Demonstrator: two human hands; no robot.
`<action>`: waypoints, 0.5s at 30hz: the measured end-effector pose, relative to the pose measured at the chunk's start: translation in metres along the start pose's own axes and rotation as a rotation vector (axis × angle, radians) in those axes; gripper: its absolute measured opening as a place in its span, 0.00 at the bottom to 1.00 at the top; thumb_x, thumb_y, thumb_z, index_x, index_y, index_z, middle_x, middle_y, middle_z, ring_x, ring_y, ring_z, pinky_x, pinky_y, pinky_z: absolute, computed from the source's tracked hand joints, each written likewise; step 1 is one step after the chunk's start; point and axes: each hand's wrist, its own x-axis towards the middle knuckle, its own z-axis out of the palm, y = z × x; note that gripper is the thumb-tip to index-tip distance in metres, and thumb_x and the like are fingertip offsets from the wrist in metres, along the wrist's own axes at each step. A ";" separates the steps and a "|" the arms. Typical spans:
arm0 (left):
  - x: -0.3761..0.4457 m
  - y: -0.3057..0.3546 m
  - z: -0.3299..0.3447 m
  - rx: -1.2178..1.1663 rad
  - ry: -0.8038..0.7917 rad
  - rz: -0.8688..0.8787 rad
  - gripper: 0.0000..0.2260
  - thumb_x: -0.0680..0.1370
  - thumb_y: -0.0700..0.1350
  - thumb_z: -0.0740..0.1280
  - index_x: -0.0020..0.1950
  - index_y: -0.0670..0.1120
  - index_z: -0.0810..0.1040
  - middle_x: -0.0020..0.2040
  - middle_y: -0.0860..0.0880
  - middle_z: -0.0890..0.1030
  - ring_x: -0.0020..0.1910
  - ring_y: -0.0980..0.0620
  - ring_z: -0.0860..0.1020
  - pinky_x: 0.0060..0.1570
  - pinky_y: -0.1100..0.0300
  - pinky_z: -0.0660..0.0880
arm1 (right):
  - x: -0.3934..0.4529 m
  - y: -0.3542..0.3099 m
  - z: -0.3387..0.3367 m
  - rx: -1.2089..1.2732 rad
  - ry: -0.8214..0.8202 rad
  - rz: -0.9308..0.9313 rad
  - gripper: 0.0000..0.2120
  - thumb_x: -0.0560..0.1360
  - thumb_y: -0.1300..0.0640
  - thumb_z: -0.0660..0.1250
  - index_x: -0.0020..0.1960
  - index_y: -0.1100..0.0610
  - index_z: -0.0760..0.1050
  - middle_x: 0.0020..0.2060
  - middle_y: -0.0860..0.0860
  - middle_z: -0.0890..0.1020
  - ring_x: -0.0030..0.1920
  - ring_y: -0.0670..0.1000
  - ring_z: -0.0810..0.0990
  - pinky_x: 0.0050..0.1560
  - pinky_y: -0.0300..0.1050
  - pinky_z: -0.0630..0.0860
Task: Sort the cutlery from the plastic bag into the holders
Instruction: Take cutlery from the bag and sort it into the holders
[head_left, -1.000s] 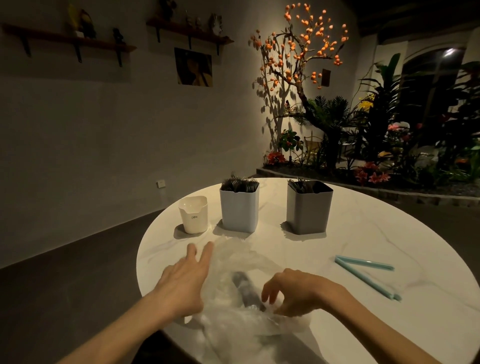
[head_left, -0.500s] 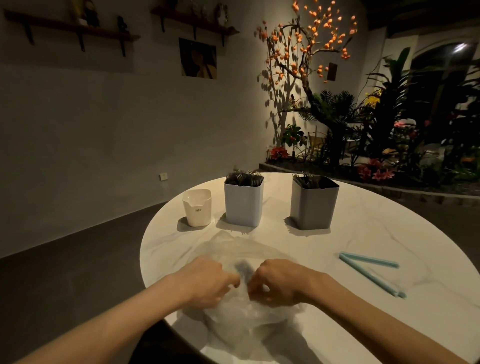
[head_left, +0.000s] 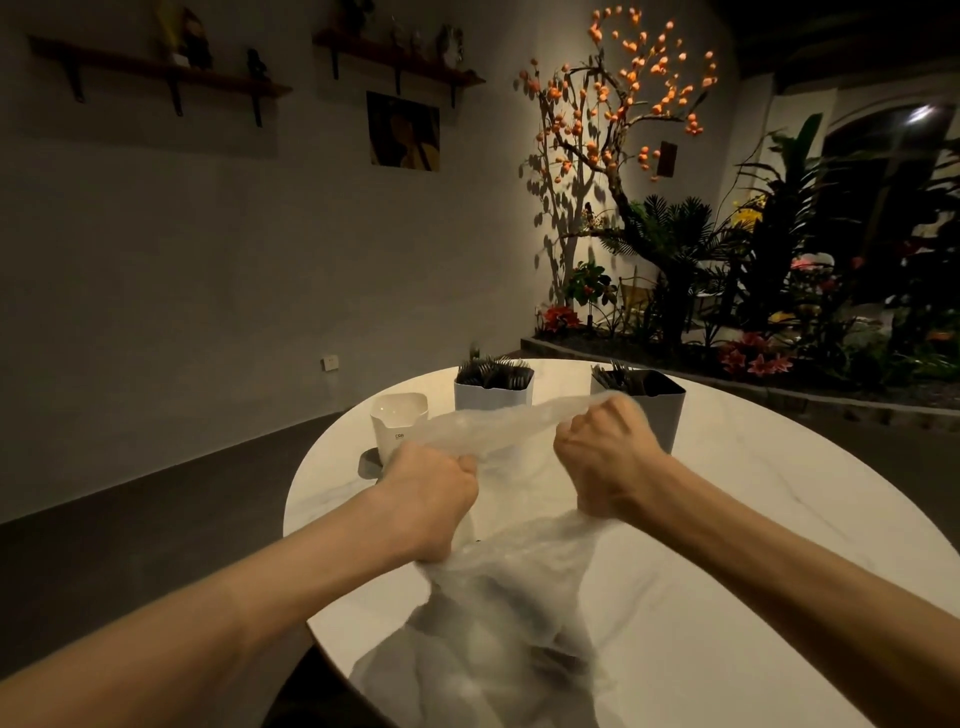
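Lettering "CRB" marks the white cup (head_left: 399, 425). Left hand (head_left: 434, 491) and right hand (head_left: 605, 457) grip the thin, crinkled clear bag (head_left: 498, 577) in fists.

The room is dim, with warm yellowish light. A hidden lamp lights the orange-fruited tree (head_left: 618, 119) well beyond the fingers (head_left: 608, 415) and throws its branch shadows on the wall (head_left: 208, 249). The white table (head_left: 779, 519) under the fingers is the brightest surface. The plastic bag (head_left: 498, 597) is blurred below the fingers. Straight lines bend at the edges, and dark corners are grainy.
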 end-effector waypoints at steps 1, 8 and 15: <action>0.000 -0.001 -0.004 -0.005 0.020 -0.012 0.36 0.75 0.46 0.70 0.78 0.38 0.59 0.59 0.46 0.82 0.58 0.45 0.81 0.54 0.56 0.76 | 0.000 0.005 -0.006 -0.013 0.006 0.044 0.06 0.78 0.55 0.64 0.53 0.54 0.77 0.33 0.48 0.70 0.37 0.51 0.70 0.44 0.45 0.64; -0.003 0.019 -0.003 -0.131 0.014 0.060 0.24 0.77 0.45 0.68 0.72 0.42 0.71 0.55 0.46 0.77 0.53 0.46 0.78 0.44 0.55 0.71 | -0.001 -0.025 0.012 0.643 0.023 -0.241 0.13 0.79 0.58 0.67 0.63 0.56 0.78 0.55 0.52 0.83 0.53 0.53 0.80 0.53 0.46 0.76; -0.008 0.025 0.033 -0.235 -0.190 0.128 0.13 0.77 0.42 0.67 0.61 0.45 0.76 0.59 0.43 0.78 0.57 0.43 0.77 0.46 0.55 0.67 | 0.001 -0.033 0.071 0.676 -0.496 -0.301 0.20 0.82 0.63 0.61 0.72 0.52 0.73 0.68 0.52 0.77 0.67 0.55 0.75 0.67 0.47 0.69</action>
